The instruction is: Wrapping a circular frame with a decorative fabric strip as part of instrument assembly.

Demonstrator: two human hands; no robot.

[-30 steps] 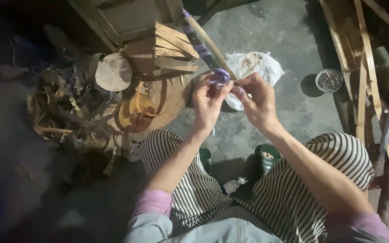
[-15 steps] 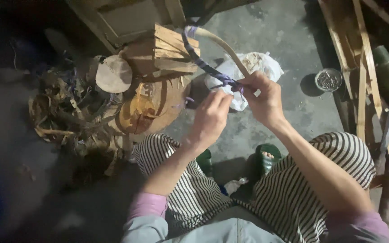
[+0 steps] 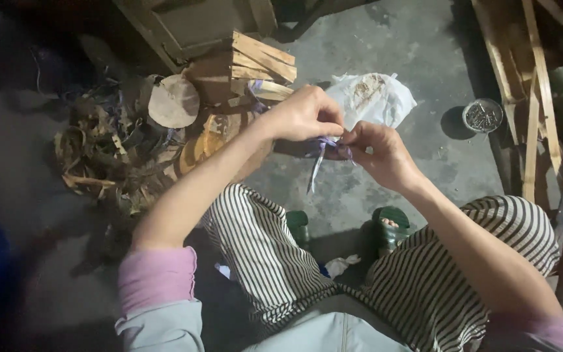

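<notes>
Left hand (image 3: 304, 114) and right hand (image 3: 376, 151) pinched together on a purple strip (image 3: 317, 163), split wood (image 3: 262, 65) at eleven o'clock, white bag (image 3: 379, 98) at one o'clock.

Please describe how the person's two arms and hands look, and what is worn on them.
Both forearms are bare. The sleeves are pushed up near the elbows: pink cuffs under pale grey-blue fabric. The left hand and the right hand wear no gloves; I see no rings or watch.

Bare concrete floor (image 3: 392, 45) lies open ahead of the hands. Stacked wood blocks (image 3: 255, 62) and scrap pile (image 3: 105, 156) crowd the left; white bag (image 3: 376, 98), nail tin (image 3: 482, 115) and wooden slats (image 3: 532, 98) hem the right.
</notes>
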